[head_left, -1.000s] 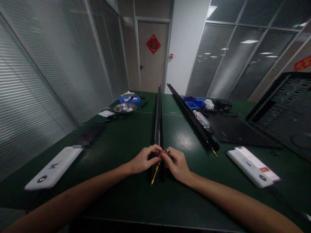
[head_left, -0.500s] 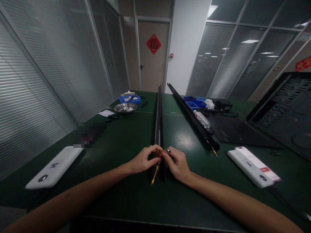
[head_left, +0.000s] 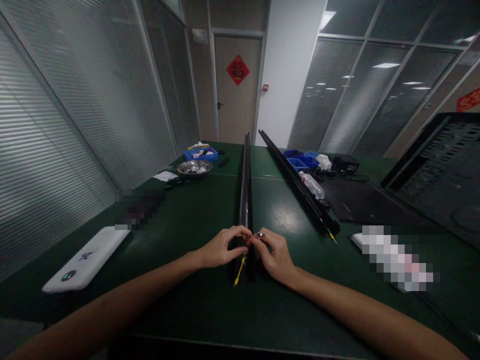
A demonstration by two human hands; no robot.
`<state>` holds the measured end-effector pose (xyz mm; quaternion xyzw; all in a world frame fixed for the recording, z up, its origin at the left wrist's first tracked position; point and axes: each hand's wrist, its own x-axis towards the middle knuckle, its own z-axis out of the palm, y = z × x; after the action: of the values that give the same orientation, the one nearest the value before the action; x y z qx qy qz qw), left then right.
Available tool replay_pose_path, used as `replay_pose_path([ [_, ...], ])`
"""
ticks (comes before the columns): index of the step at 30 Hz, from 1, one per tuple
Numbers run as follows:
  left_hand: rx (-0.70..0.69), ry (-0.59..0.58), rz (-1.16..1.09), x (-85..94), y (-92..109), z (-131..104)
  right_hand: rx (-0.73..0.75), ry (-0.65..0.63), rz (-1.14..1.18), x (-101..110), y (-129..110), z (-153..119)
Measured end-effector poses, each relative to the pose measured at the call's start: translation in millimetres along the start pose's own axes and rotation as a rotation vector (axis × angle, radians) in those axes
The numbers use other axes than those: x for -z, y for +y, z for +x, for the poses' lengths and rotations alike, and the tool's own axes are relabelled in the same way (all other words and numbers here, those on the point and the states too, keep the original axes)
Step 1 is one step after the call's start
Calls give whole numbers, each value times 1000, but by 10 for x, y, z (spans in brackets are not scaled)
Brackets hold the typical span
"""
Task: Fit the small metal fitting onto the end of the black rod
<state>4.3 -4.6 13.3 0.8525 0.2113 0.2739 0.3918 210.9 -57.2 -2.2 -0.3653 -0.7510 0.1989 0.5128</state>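
Note:
A long black metal channel [head_left: 245,200] lies lengthwise on the green table, its near end under my hands. My left hand [head_left: 225,247] reaches over it from the left, thumb and index fingertips closed near its inner side. My right hand [head_left: 276,255] pinches from the right, its fingertips meeting those of the left. What the fingertips hold is too small to make out. A small shiny metal piece [head_left: 260,234] shows at my right fingers; whether it is worn or held I cannot tell. Below my left thumb, a short yellow wire [head_left: 240,271] with a ring terminal hangs toward me.
A second black channel [head_left: 300,185] with a green-yellow wire [head_left: 332,236] lies to the right, beside a plastic bottle [head_left: 313,185] and blue bins [head_left: 296,164]. White devices flank my arms, the left one [head_left: 86,257] plainly visible. A metal bowl [head_left: 195,168] stands far left.
Both hands keep the same pinched pose over the channel's near end. The view has shifted very slightly; nothing else visibly moved.

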Motion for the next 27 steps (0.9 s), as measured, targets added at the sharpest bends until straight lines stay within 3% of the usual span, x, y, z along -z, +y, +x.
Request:
replay_pose_path([
  [27,-36,-23,126,-1,-10,16,3,-10,21,19,-32,3],
])
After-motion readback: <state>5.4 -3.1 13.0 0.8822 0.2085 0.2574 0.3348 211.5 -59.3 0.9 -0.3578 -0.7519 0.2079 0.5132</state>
